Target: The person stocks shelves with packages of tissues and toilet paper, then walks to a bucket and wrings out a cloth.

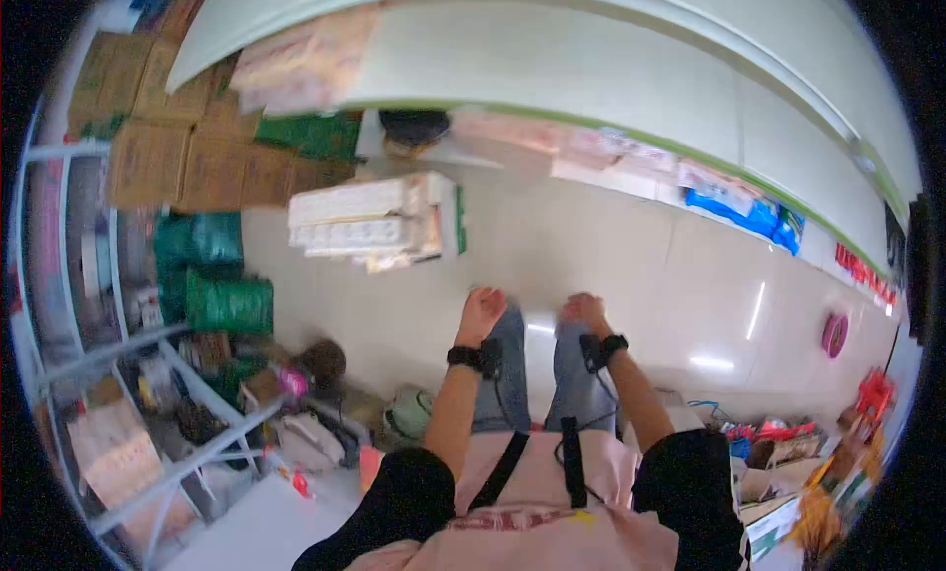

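My left hand rests at one knee of the blue-grey jeans, its fingers curled in and nothing seen in them. By the other knee is my right hand, also curled closed; some blur covers its fingers. Each wrist wears a black strap with a small dark device. Ahead and to the left of my left hand, a stack of white packs sits on the floor, apart from both hands. Its right end shows a green edge.
Pale shelving spans the front, with a blue package on its lower level. Brown cartons and green sacks stand left, near a metal rack. A pink tape roll lies right on the shiny tile floor.
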A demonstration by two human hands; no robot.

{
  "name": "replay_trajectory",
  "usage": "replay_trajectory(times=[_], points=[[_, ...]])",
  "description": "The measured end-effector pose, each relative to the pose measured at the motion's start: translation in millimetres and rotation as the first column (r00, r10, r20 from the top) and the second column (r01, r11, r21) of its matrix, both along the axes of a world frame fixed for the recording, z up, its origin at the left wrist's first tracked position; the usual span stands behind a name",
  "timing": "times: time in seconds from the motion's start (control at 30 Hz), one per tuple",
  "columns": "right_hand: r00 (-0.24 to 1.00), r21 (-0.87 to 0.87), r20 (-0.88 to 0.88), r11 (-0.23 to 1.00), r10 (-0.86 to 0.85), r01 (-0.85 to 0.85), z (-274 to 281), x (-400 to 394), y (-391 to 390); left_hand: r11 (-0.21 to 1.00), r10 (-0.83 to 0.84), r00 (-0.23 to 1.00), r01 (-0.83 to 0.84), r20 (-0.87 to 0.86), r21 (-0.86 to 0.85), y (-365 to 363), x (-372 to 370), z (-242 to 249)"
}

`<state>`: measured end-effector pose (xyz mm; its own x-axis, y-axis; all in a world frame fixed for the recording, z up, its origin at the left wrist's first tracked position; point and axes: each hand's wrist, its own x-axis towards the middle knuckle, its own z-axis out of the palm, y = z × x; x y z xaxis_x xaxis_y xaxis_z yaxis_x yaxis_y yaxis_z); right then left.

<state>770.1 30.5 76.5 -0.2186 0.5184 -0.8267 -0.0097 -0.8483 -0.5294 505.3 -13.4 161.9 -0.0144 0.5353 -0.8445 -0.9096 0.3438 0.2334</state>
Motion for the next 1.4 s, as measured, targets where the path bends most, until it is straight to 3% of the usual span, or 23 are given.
replay_trajectory(times=[0.07,0.1,0.2,0.27,0.33,0.4,0.47,0.57,0.67,0.73,0.77,0.8,0.83,0.87,0.9,0.93,1.0,1.07,1.13,1.2,1.23,1.33,1.4], points=[[0.998,-0.011,-0.029,0.999,0.049,-0.049,18.0,-40.9,8.9,0.972,0.049,0.999,-0.051,0.012,0.229,-5.7,-26.4,2.1],[0.997,0.009,-0.057,0.999,0.052,-0.052,29.7,-57.1,30.0,0.996,0.018,1.0,-0.018,0.005,0.093,2.3,-36.8,25.9],[0.99,0.084,-0.12,0.995,0.07,-0.06,80.2,-130.5,77.7,0.992,0.099,0.991,-0.106,0.093,0.074,-3.1,-95.9,43.0],[0.99,0.141,-0.136,0.99,0.031,-0.011,95.6,-186.2,109.4,0.972,0.18,0.982,-0.186,0.055,0.145,-11.9,-140.1,53.4],[0.973,0.363,-0.183,0.93,0.143,-0.068,144.3,-232.0,141.2,0.945,0.286,0.957,-0.272,-0.056,0.184,-28.2,-182.2,70.9],[0.961,0.377,-0.181,0.917,0.208,-0.128,159.3,-281.6,177.7,0.888,0.377,0.926,-0.355,-0.018,0.291,-55.5,-233.1,63.3],[0.897,0.604,-0.184,0.766,0.402,-0.219,193.7,-324.0,202.5,0.808,0.494,0.869,-0.462,0.007,0.365,-81.4,-271.7,70.1],[0.879,0.665,-0.162,0.708,0.449,-0.239,219.7,-390.4,250.6,0.687,0.683,0.728,-0.616,-0.053,0.385,-115.5,-296.5,114.9],[0.898,0.572,-0.118,0.768,0.424,-0.288,247.0,-442.5,292.8,0.577,0.792,0.61,-0.746,-0.007,0.331,-149.4,-306.4,115.7],[0.885,0.62,-0.172,0.746,0.432,-0.243,235.0,-464.4,325.5,0.536,0.83,0.557,-0.795,-0.008,0.282,-158.4,-298.0,109.4],[0.876,0.615,-0.17,0.743,0.45,-0.262,225.8,-474.9,344.7,0.315,0.83,0.336,-0.941,0.444,0.123,-167.4,-294.6,93.1],[0.84,0.734,-0.076,0.601,0.537,-0.317,214.9,-484.5,364.4,0.148,0.641,-0.001,-0.981,0.768,-0.125,-172.0,-291.9,84.1],[0.796,0.826,0.026,0.436,0.605,-0.358,211.1,-495.4,374.6,0.125,0.644,-0.016,-0.984,0.765,-0.126,-159.4,-285.6,98.4],[0.782,0.824,0.023,0.431,0.623,-0.368,205.5,-504.2,381.7,0.302,0.819,0.335,-0.942,0.466,0.146,-140.9,-273.9,111.1],[0.878,0.741,-0.023,0.598,0.478,-0.306,203.9,-512.6,387.7,0.535,0.821,0.57,-0.788,0.033,0.304,-120.1,-263.4,125.5],[0.949,0.644,-0.042,0.735,0.313,-0.214,213.0,-522.7,392.0,0.518,0.833,0.553,-0.799,0.033,0.304,-102.3,-258.3,129.6],[0.928,0.704,-0.076,0.678,0.366,-0.209,227.8,-521.3,389.6,0.617,0.762,0.647,-0.724,-0.005,0.308,-58.6,-257.7,139.1],[0.819,0.884,0.062,0.35,0.57,-0.311,244.8,-512.8,392.7,0.62,0.723,0.689,-0.678,0.049,0.396,-9.0,-260.4,149.9],[0.87,0.669,-0.251,0.726,0.425,-0.161,254.1,-508.9,388.3,0.7,0.64,0.765,-0.542,-0.072,0.466,55.1,-270.0,163.2],[0.876,0.578,-0.288,0.799,0.388,-0.165,273.8,-488.9,383.8,0.688,0.582,0.803,-0.404,-0.126,0.603,118.6,-275.8,172.9],[0.862,0.595,-0.28,0.781,0.422,-0.19,280.7,-475.0,383.3,0.677,0.559,0.807,-0.313,-0.189,0.666,153.1,-278.1,175.8],[0.856,0.644,-0.175,0.714,0.487,-0.275,300.5,-438.9,366.5,0.64,0.51,0.851,-0.279,-0.124,0.716,243.1,-276.8,169.5],[0.837,0.611,0.056,0.644,0.545,-0.46,304.4,-408.8,353.8,0.638,0.487,0.872,-0.315,-0.051,0.703,287.8,-274.6,177.4]])
